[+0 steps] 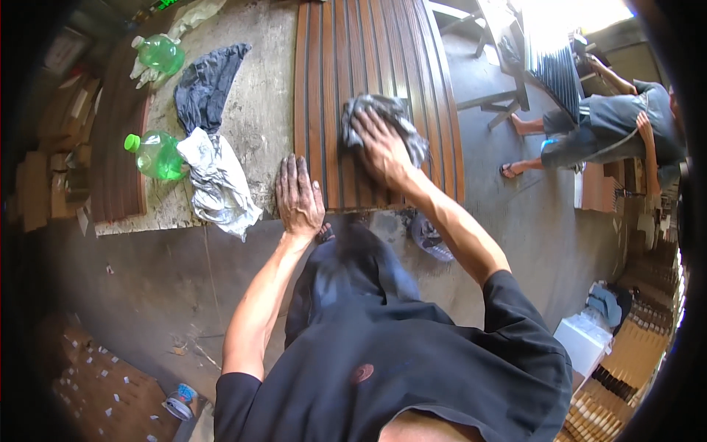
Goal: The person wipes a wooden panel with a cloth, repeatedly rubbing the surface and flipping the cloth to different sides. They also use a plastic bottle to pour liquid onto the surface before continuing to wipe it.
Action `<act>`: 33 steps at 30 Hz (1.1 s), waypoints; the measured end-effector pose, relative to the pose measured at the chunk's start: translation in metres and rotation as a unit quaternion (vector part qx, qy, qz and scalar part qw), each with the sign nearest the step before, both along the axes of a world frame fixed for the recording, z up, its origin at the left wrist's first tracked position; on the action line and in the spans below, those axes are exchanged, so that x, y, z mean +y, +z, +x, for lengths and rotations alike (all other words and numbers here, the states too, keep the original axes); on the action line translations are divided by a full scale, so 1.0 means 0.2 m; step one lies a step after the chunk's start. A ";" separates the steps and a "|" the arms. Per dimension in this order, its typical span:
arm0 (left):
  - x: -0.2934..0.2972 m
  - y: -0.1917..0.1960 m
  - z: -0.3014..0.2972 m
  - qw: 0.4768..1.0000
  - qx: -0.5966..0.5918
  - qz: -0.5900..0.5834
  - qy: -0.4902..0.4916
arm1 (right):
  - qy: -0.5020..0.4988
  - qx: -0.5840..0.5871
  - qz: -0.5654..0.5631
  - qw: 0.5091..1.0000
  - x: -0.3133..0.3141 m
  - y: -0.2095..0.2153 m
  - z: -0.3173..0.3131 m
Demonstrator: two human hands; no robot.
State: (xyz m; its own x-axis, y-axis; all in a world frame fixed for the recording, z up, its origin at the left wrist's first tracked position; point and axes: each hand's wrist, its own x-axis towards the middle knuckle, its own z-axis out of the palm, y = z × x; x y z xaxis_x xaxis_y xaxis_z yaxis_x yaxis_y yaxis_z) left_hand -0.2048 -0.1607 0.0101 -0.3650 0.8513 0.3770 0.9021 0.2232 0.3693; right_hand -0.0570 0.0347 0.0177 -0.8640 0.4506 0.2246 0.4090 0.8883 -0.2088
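A brown wooden panel with long dark grooves lies on the worktable, close to its front edge. My right hand presses a crumpled grey rag onto the panel's slats, fingers spread over the cloth. The rag's underside is hidden. My left hand rests flat at the panel's near left corner, fingers stretched forward and holding nothing. Dark stain marks its fingers.
Left on the table are two green-tinted bottles, a dark cloth, a white cloth and another brown panel. Another person stands to the right near a metal stand. A white box sits lower right.
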 end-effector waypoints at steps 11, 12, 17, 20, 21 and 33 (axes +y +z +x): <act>0.01 -0.03 0.01 0.999 0.016 0.002 0.032 | 0.154 -0.071 -0.070 0.983 -0.35 0.08 0.30; 0.02 -0.02 0.02 1.000 0.020 0.001 0.024 | 0.163 -0.070 -0.119 0.977 -0.33 0.11 0.33; -0.01 -0.02 0.02 0.999 0.011 -0.001 0.031 | 0.169 0.003 -0.048 0.984 0.21 0.02 -0.05; 0.06 -0.02 0.04 1.000 0.011 0.001 0.018 | 0.046 0.037 0.010 0.998 0.70 -0.06 -0.27; 0.06 -0.01 0.04 1.000 0.000 -0.001 0.019 | -0.023 0.076 -0.042 0.996 0.78 -0.03 -0.33; 0.02 0.01 0.03 0.998 -0.017 0.037 0.044 | 0.233 -0.087 -0.153 0.956 -0.09 0.09 0.22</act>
